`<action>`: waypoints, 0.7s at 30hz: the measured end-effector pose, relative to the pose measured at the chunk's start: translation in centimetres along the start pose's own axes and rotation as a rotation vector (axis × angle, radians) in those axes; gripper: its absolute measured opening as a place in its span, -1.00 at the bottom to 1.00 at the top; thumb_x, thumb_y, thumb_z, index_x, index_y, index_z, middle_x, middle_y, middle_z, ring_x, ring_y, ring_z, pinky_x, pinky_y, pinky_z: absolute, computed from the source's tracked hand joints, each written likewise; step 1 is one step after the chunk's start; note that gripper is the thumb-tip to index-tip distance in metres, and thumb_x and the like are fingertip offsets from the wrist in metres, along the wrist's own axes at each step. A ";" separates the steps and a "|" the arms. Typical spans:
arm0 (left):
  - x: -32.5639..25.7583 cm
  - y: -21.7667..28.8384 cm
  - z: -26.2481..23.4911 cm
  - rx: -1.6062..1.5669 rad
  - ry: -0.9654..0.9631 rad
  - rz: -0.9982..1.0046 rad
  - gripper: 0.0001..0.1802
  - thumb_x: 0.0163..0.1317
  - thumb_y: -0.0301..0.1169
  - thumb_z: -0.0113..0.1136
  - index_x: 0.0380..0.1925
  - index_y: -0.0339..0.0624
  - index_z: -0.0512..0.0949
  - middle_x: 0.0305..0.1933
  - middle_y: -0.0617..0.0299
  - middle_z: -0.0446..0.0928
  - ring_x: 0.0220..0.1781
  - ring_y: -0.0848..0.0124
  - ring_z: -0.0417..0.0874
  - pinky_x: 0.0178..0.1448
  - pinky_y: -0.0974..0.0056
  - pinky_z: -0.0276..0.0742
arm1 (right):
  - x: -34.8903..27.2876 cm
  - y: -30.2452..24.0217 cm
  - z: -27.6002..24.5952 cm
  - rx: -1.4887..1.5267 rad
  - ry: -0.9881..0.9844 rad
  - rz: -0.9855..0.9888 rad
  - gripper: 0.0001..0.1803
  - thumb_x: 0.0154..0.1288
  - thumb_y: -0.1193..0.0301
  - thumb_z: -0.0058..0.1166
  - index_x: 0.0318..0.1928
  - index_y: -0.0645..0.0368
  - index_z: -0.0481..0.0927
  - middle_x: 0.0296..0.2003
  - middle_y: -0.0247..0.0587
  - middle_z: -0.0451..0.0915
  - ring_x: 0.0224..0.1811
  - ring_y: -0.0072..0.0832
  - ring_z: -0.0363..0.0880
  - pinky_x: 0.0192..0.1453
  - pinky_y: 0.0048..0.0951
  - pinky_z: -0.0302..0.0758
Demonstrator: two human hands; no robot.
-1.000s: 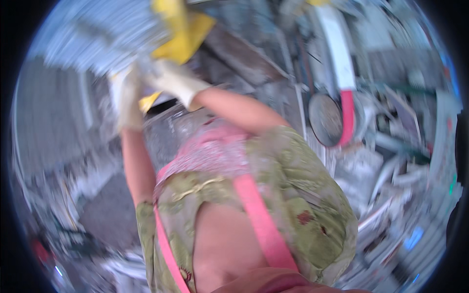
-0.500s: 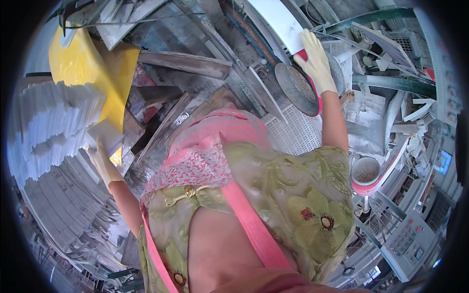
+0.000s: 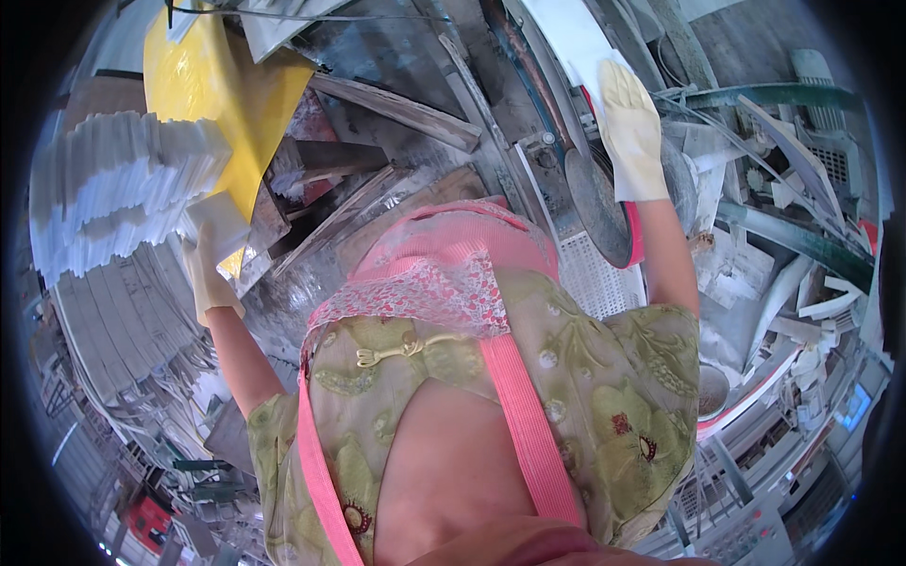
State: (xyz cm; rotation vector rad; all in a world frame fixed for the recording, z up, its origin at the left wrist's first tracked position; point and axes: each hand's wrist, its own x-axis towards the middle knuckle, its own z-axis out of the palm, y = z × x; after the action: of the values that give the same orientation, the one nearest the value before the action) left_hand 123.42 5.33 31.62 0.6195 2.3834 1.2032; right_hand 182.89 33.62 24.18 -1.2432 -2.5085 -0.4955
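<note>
Pale rubber gloves cover both hands. At the left, my left hand (image 3: 208,272) is closed on the near edge of a grey square tile (image 3: 225,223), thumb upright against its face. This tile stands at the right end of a long row of pale tiles (image 3: 123,193) on edge. My right hand (image 3: 630,127), at the upper right, lies flat with fingers stretched out over the near end of a glossy white slab (image 3: 572,38); its thumb is mostly hidden. Just below that hand is a round grey disc (image 3: 596,203) with a red rim.
A yellow sheet (image 3: 236,118) hangs behind the tile row. Wooden boards (image 3: 396,111) lie across the middle beyond my pink apron (image 3: 453,245). A white perforated panel (image 3: 596,274) sits below the disc. Green bars (image 3: 802,245) and broken offcuts crowd the right side.
The view has shifted, so the surroundings appear farther right. My right hand now lies flatter over the slab's end, its thumb no longer spread below. My left hand stays at the same tile.
</note>
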 end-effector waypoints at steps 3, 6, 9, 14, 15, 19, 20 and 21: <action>0.0 0.5 0.2 -0.030 -0.015 0.000 -0.27 0.30 -0.11 0.31 0.39 -0.23 0.39 0.33 0.09 0.52 0.39 0.26 0.47 0.45 0.14 0.30 | 2.1 0.0 0.8 -0.023 -0.150 -0.027 -0.37 0.41 0.28 0.10 0.41 0.27 0.36 0.38 0.02 0.44 0.45 -0.23 0.39 0.57 -0.16 0.22; -0.3 0.7 0.5 -0.082 -0.030 -0.009 -0.26 0.30 -0.11 0.32 0.41 -0.19 0.38 0.36 0.11 0.50 0.43 0.27 0.44 0.47 0.14 0.27 | 3.4 0.2 2.0 -0.026 -0.361 -0.028 -0.11 0.23 0.16 0.31 0.48 0.26 0.27 0.49 -0.01 0.30 0.57 -0.25 0.20 0.64 -0.12 0.07; -1.2 0.5 0.6 -0.160 0.040 -0.128 -0.24 0.29 -0.12 0.34 0.42 -0.20 0.37 0.32 0.12 0.53 0.36 0.27 0.51 0.46 0.18 0.30 | 4.5 0.4 3.6 0.108 -0.104 -0.105 -0.13 0.03 0.34 0.38 0.38 0.32 0.37 0.39 0.10 0.40 0.48 -0.08 0.32 0.59 -0.14 0.20; -1.7 -0.1 -1.1 -0.001 0.053 0.079 -0.22 0.19 0.02 0.37 0.25 -0.32 0.45 0.15 0.06 0.59 0.20 0.28 0.60 0.31 0.21 0.45 | 6.1 0.1 3.4 -0.126 -0.399 -0.116 -0.30 0.43 0.25 0.03 0.45 0.41 0.29 0.47 0.21 0.28 0.57 -0.02 0.19 0.67 -0.17 0.03; -1.5 -0.2 -1.7 0.039 0.012 0.031 -0.21 0.18 0.04 0.36 0.22 -0.36 0.46 0.13 0.03 0.60 0.16 0.26 0.62 0.24 0.22 0.51 | 7.0 -0.2 2.8 -0.114 -0.442 -0.028 -0.31 0.47 0.19 0.03 0.45 0.37 0.30 0.47 0.17 0.29 0.55 -0.04 0.21 0.64 -0.16 0.12; 0.9 -0.6 -2.9 0.222 -0.131 -0.080 -0.19 0.15 0.08 0.34 0.09 -0.51 0.48 0.04 -0.11 0.64 0.00 0.23 0.73 -0.07 0.23 0.66 | 11.3 -2.4 -2.5 0.210 -0.373 0.345 -0.39 0.41 0.03 0.18 0.14 0.37 0.60 -0.26 0.00 0.78 -0.13 -0.05 0.76 0.01 -0.07 0.60; 1.3 -0.8 -2.8 0.256 -0.129 -0.080 -0.19 0.14 0.07 0.34 0.06 -0.54 0.49 0.01 -0.15 0.65 -0.05 0.22 0.76 -0.15 0.23 0.69 | 12.1 -4.3 -3.5 0.458 -0.389 0.395 -0.43 0.42 0.05 0.18 0.11 0.36 0.63 -0.25 -0.05 0.77 -0.13 -0.16 0.74 0.00 -0.15 0.59; 1.5 -1.0 -2.5 0.272 -0.083 -0.074 -0.19 0.11 0.06 0.35 0.01 -0.59 0.49 -0.12 -0.22 0.68 -0.17 0.20 0.80 -0.26 0.20 0.69 | 13.3 -7.0 -4.1 0.685 -0.398 0.474 -0.47 0.43 0.08 0.18 0.09 0.35 0.65 -0.24 -0.10 0.76 -0.14 -0.26 0.73 -0.02 -0.23 0.58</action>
State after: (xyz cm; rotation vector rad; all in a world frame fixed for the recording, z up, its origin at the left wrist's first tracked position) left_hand 120.65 4.03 31.98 0.6442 2.4952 0.8130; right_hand 169.99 37.26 32.09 -1.6408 -2.2086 0.7216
